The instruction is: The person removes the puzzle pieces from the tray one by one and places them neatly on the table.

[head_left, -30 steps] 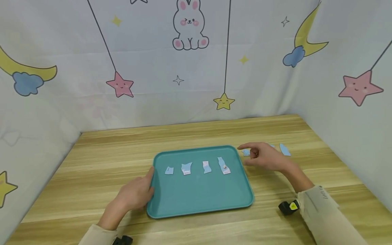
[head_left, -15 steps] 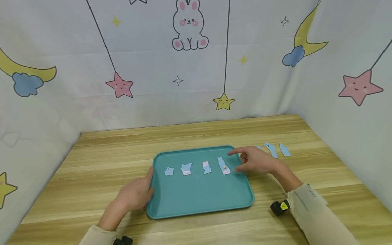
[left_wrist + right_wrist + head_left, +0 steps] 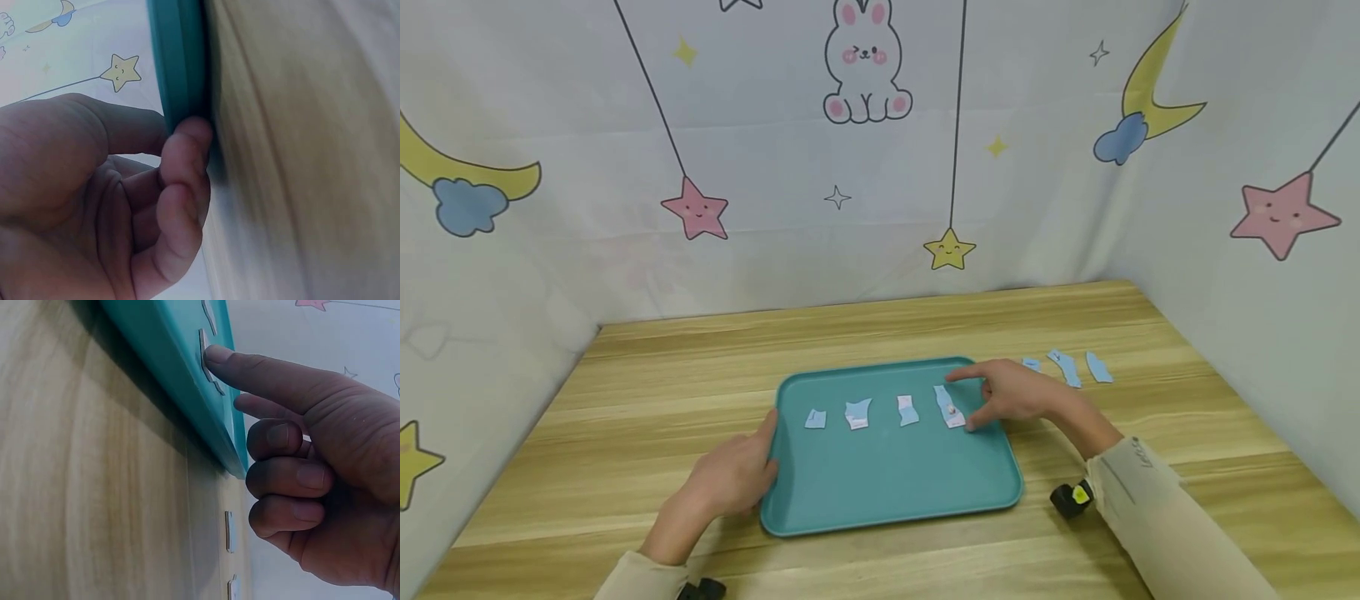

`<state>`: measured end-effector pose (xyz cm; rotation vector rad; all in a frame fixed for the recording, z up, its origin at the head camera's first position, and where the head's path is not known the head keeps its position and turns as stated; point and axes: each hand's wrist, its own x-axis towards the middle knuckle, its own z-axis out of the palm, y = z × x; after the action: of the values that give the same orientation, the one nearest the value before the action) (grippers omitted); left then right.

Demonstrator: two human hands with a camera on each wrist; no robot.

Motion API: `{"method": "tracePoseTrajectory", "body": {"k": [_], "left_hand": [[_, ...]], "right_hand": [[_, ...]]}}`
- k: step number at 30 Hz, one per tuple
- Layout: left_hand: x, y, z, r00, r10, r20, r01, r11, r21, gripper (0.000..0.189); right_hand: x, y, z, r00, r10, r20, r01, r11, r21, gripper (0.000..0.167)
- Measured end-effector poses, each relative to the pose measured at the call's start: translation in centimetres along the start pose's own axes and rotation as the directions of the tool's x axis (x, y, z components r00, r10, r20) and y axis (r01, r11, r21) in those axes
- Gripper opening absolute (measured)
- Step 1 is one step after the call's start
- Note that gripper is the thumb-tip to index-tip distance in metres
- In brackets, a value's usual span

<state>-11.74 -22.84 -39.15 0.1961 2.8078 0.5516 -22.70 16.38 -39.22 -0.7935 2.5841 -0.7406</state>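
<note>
A narrow, wavy-edged strip of pale-blue printed card (image 3: 948,405), whitish at its near end, lies in the teal rectangular tray (image 3: 880,479) on the wood-grain desk (image 3: 685,354), the rightmost of four pieces in a loose row. The right hand (image 3: 1011,392) is at this strip: thumb and index finger stand well apart, the thumb at its near end, the index finger beyond its far end, the other fingers curled in. The right wrist view puts the thumb tip right at the strip; whether it truly touches I cannot tell, and nothing is pinched. The left hand (image 3: 733,473) has its fingers bent about the tray's left edge and holds it there.

The step in hand looks like placing or straightening this strip. To do it well, I would keep the left hand's light hold, so the tray does not slide. The strip looks thin and flat, so it will probably shift easily: nudge it by its ends with soft fingertips rather than pressing down. A hard squeeze between thumb and index finger could buckle it. Leave the neighbouring blue-and-white torn-looking piece (image 3: 907,410) untouched, and lift away straight up.
</note>
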Motion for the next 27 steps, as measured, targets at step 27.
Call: {"method": "tracePoseTrajectory", "body": {"k": [27], "left_hand": [[0.0, 0.0, 0.1, 0.999, 0.025, -0.032, -0.024, 0.999, 0.022, 0.072]], "right_hand": [[1.0, 0.3, -0.1, 0.998, -0.001, 0.062, 0.001, 1.000, 0.000, 0.066]]}}
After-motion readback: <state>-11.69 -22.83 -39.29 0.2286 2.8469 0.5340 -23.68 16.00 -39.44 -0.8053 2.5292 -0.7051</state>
